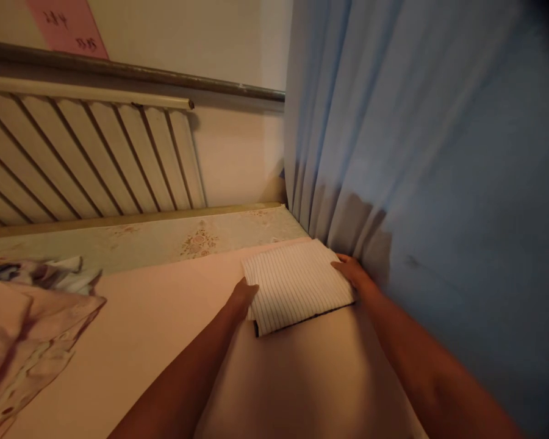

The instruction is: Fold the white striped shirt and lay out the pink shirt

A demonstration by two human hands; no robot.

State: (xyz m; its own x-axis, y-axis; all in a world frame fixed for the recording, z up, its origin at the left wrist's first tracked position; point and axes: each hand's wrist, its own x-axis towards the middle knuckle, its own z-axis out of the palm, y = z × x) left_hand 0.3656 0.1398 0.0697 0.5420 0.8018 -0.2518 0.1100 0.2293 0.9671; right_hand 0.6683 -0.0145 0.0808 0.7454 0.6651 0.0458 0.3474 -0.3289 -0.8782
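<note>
A folded white cloth with thin dark stripes point(295, 283) lies on a pink bed sheet point(165, 341), close to a blue curtain. My left hand point(243, 299) grips the cloth's left edge, with its fingers tucked under the fold. On the cloth's right edge rests my right hand point(351, 273), fingers curled over the top corner. Both forearms reach in from the bottom of the view.
A blue curtain point(416, 152) hangs at the right, touching the bed. A slatted white radiator point(86, 158) and a grey pipe point(165, 76) run along the wall behind. A floral mattress edge point(165, 241) shows at the back. Crumpled bedding point(22, 323) lies at the left.
</note>
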